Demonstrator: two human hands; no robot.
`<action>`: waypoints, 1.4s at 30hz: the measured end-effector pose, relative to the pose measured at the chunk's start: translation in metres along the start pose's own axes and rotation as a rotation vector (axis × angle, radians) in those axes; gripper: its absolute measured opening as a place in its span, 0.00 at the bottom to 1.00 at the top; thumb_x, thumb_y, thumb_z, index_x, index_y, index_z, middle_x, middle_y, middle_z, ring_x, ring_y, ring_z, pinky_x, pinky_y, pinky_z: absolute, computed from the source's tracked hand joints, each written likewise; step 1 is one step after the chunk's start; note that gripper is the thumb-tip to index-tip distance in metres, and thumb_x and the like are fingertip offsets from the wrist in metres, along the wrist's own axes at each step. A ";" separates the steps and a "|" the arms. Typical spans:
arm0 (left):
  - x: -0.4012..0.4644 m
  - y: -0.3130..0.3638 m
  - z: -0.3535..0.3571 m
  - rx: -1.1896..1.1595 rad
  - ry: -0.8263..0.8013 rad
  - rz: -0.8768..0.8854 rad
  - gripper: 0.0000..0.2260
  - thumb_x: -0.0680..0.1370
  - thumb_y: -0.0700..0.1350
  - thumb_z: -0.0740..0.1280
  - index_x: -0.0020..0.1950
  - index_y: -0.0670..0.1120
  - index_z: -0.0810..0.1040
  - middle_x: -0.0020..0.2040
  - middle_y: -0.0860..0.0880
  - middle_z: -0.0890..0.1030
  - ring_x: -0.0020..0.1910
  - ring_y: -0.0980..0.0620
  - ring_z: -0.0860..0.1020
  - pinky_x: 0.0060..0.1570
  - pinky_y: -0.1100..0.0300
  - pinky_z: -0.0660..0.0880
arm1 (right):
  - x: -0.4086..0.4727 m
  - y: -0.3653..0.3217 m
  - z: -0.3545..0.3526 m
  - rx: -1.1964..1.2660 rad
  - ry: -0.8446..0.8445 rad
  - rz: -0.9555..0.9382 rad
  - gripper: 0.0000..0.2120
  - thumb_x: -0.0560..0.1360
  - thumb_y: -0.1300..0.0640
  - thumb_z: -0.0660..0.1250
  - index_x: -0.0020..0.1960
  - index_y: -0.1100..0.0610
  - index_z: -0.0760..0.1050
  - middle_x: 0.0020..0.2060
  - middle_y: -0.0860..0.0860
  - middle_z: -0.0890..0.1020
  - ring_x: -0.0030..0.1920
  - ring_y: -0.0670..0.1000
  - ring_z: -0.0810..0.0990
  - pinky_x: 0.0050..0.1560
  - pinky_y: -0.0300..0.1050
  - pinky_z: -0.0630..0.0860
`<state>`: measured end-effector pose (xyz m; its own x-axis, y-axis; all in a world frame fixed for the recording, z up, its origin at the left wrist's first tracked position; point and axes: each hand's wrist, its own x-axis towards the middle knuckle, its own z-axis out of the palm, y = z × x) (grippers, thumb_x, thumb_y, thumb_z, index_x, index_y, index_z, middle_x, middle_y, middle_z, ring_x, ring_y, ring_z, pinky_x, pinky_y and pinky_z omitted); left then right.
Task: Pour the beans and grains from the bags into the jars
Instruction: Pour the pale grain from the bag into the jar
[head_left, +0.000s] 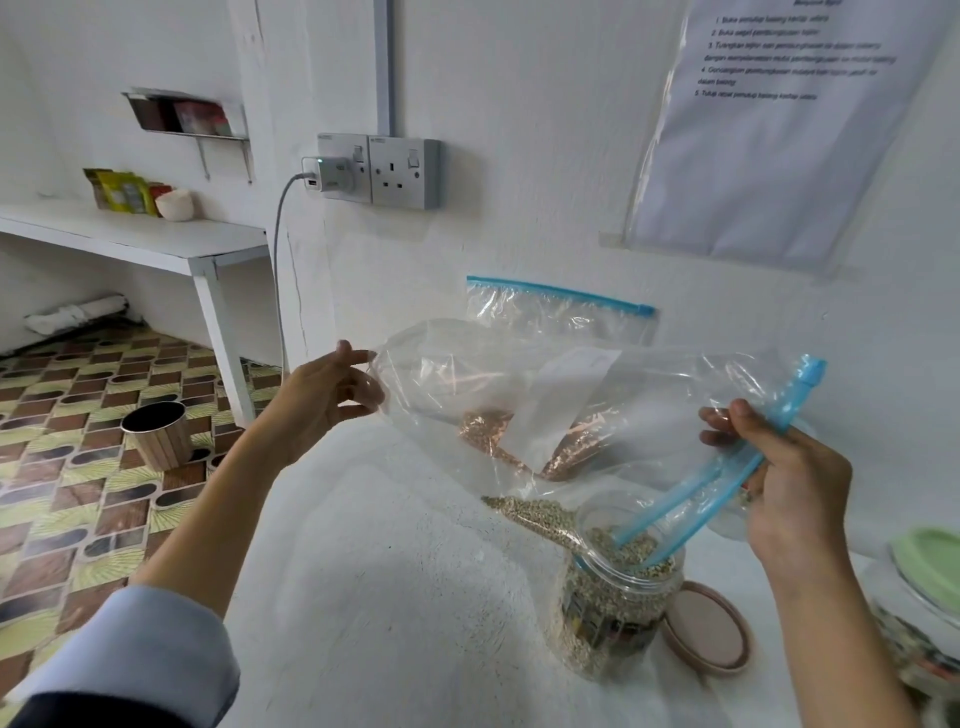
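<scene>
Zip bag (545, 395) nearly emptied into open jar (618, 597), pinched by left hand (327, 395) and right hand (789, 478); second bag (556, 317) pending.

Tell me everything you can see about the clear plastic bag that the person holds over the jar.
The clear plastic bag is thin, crinkled and see-through, with a blue zip strip along its open mouth. It is tilted, mouth down into the open jar. A thin line of pale grains lies along its lower edge and runs into the jar; the rest is nearly empty. The left hand lifts the bottom corner; the right hand grips the zip end. A second bag leans against the wall behind it.
</scene>
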<state>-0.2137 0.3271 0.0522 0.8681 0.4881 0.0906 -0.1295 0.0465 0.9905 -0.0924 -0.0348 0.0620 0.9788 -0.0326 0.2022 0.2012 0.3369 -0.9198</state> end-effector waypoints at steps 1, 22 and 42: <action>0.000 -0.001 0.001 -0.023 0.005 0.006 0.16 0.82 0.49 0.55 0.61 0.40 0.74 0.37 0.44 0.78 0.39 0.48 0.78 0.46 0.54 0.79 | 0.000 0.000 0.000 0.001 0.002 0.002 0.03 0.74 0.61 0.70 0.41 0.58 0.80 0.37 0.51 0.85 0.36 0.48 0.82 0.51 0.45 0.77; -0.002 -0.049 0.064 -0.691 0.072 -0.409 0.17 0.72 0.50 0.67 0.53 0.39 0.71 0.48 0.43 0.73 0.42 0.51 0.73 0.44 0.60 0.71 | -0.007 -0.003 0.007 0.017 0.016 -0.001 0.07 0.74 0.60 0.70 0.38 0.57 0.81 0.35 0.50 0.85 0.36 0.47 0.81 0.45 0.39 0.79; -0.033 -0.007 0.108 -0.604 0.250 0.190 0.11 0.80 0.43 0.61 0.37 0.46 0.73 0.31 0.50 0.79 0.32 0.56 0.76 0.33 0.64 0.71 | -0.013 -0.022 0.017 0.065 0.108 -0.176 0.07 0.76 0.59 0.69 0.39 0.59 0.80 0.32 0.47 0.84 0.32 0.45 0.79 0.41 0.36 0.77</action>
<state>-0.1898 0.2167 0.0538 0.6764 0.7191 0.1590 -0.5768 0.3830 0.7215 -0.1105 -0.0257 0.0849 0.9278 -0.1960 0.3173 0.3700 0.3769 -0.8492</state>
